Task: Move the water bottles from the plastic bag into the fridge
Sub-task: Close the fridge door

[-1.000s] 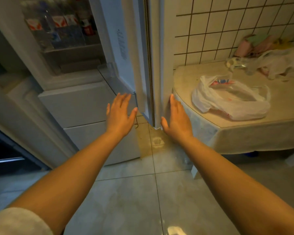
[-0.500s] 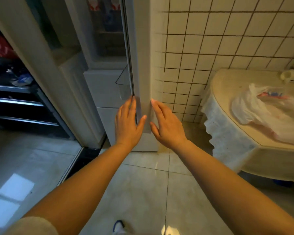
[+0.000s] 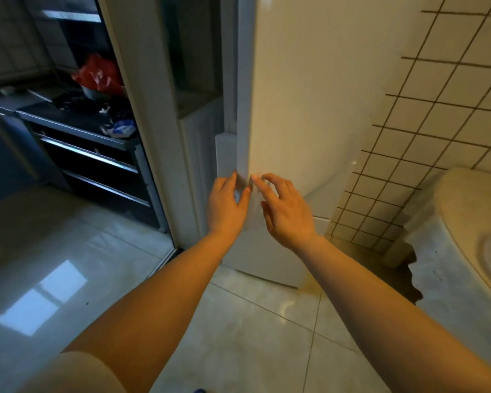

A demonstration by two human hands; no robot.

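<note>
The white fridge door [image 3: 301,89] fills the upper middle of the view and stands only a narrow gap from the fridge body [image 3: 199,114]. My left hand [image 3: 226,204] lies against the door's free edge, fingers straight. My right hand [image 3: 285,208] is on the door's front face with spread, relaxed fingers, its fingertips at the edge. No water bottles and no plastic bag show in this view.
A table with a pale cloth [image 3: 465,251] stands at the right against the tiled wall [image 3: 437,123]. At the left is a dark kitchen counter [image 3: 77,120] with drawers and a red bag [image 3: 98,75]. Glossy floor tiles [image 3: 82,265] lie below.
The fridge door has swung from wide open to nearly shut under both hands. The bottles inside and the plastic bag on the table have gone out of view as my head turned left.
</note>
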